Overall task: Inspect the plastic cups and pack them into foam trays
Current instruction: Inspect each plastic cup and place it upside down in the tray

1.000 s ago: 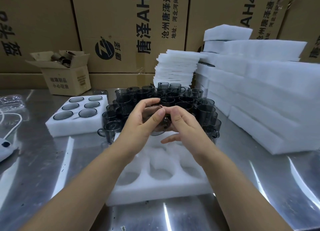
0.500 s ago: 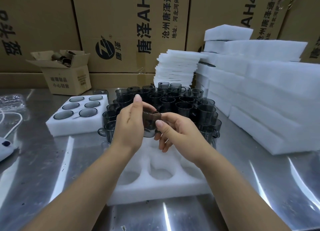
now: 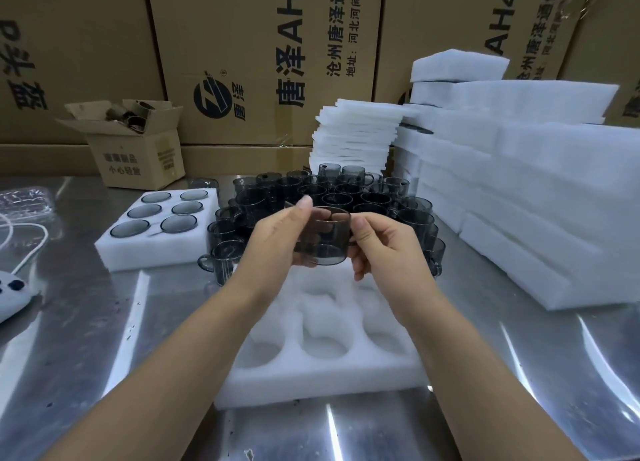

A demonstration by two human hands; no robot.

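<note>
Head view: left hand [image 3: 273, 242] and right hand [image 3: 388, 253] pinch one cup [image 3: 325, 241] above the empty tray [image 3: 311, 379], probably checking it for flaws

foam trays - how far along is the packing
Done: the left tray holds six cups. In hand: left hand and right hand grip one cup above the near tray, whose visible pockets are empty. To do: that tray, plus the crowd of loose cups behind.
</note>
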